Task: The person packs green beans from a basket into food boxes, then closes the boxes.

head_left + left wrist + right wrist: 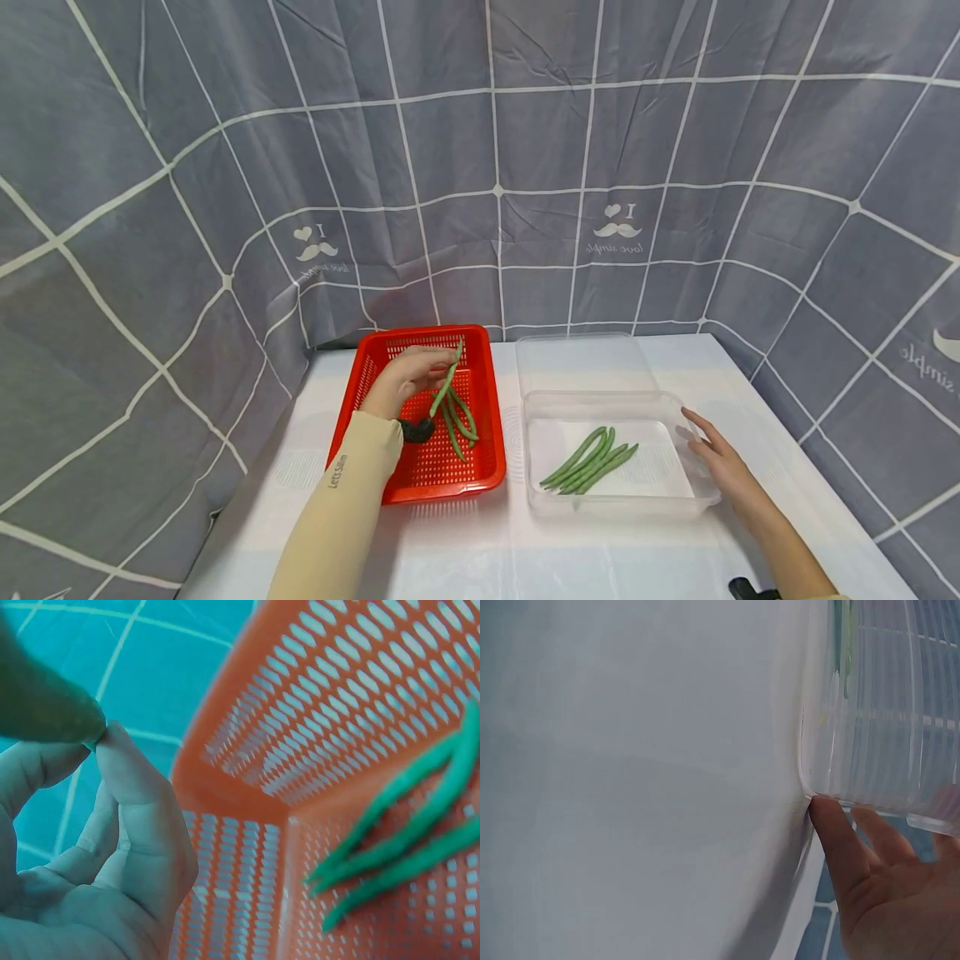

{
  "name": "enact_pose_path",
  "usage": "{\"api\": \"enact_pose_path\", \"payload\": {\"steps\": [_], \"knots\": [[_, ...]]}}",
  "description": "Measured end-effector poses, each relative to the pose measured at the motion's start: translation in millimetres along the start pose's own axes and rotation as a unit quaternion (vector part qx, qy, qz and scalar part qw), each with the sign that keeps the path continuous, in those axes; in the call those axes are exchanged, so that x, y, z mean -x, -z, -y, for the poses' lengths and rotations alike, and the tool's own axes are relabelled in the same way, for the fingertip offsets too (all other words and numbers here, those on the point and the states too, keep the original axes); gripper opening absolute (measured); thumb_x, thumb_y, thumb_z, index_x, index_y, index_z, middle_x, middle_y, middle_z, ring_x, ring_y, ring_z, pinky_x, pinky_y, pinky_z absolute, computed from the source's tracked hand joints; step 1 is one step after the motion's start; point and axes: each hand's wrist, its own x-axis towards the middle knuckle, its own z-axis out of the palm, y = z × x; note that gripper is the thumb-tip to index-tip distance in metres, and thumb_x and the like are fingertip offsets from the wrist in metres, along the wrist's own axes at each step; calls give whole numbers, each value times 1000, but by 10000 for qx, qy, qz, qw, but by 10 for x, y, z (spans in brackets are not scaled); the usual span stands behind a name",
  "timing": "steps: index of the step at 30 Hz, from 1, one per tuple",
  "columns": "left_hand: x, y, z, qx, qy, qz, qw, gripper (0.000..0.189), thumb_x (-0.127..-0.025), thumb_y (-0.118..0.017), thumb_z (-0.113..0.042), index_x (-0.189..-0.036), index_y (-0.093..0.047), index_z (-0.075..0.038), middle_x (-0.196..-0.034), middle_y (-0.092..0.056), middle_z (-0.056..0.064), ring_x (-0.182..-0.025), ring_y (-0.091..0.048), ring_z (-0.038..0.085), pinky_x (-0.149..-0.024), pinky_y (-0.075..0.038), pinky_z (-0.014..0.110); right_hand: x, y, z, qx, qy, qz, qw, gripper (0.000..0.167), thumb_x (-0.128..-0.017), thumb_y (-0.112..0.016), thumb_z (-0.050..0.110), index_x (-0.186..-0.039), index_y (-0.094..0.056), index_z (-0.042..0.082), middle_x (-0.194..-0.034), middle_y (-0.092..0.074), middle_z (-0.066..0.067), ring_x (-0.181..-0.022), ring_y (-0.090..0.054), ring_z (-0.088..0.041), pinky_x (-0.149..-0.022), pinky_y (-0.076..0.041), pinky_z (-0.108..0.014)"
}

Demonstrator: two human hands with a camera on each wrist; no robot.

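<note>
My left hand (pixel 408 375) is over the red plastic basket (pixel 497 450) and pinches a green bean (pixel 447 385) between thumb and fingertips. The left wrist view shows that bean (pixel 49 705) close to the camera. A few more green beans (pixel 467 414) lie on the basket's slotted floor. To the right stands a clear plastic container (pixel 660 467) with several green beans (pixel 592 465) bunched at its left front. My right hand (pixel 722 462) touches the container's right wall, fingers extended; in the right wrist view the fingertips (pixel 827 810) meet its lower corner.
A transparent lid-like sheet (pixel 581 362) lies flat behind the container. The pale cloth-covered table (pixel 465 558) meets a grey checked curtain (pixel 540 225) at its back and sides. The basket and container stand close together.
</note>
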Motion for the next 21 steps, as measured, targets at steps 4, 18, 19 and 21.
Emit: {"api": "enact_pose_path", "payload": {"steps": [4, 18, 19, 21], "knots": [[35, -174, -104, -128, -173, 171, 9996, 41, -106, -65, -13, -141, -62, 8, -88, -73, -6, -72, -64, 6, -66, -58, 20, -12, 3, -13, -8, -13, -8, 10000, 64, -116, -35, 31, -172, -4, 27, -178, 12, -19, -160, 2, -60, -120, -9, -87], [-40, -965, -211, -43, -101, 725, 9973, 32, -101, -67, -6, -130, -67, 9, -81, -68, -3, -71, -66, 10, -63, -61, 21, 7, -3, 1, 21, 118, -68, 9999, 64, -116, -37, 30, -172, -7, 24, -178, 9, -20, -159, 0, -61, -119, -9, -89], [-43, -1032, -210, -53, -67, 807, 9967, 32, -101, -67, -6, -130, -67, 9, -81, -68, -3, -72, -66, 10, -64, -62, 22, 2, -1, -2, 26, 121, -72, 9999, 64, -116, -37, 29, -172, -6, 24, -178, 9, -21, -159, 0, -61, -119, -9, -88], [-59, -1159, -191, -109, -5, 958, 9953, 31, -101, -67, -6, -129, -67, 7, -83, -69, -3, -73, -66, 10, -66, -63, 23, -11, 2, -15, 26, 172, -77, 9998, 64, -116, -37, 27, -172, -7, 23, -178, 8, -22, -159, -1, -62, -119, -10, -88]]}}
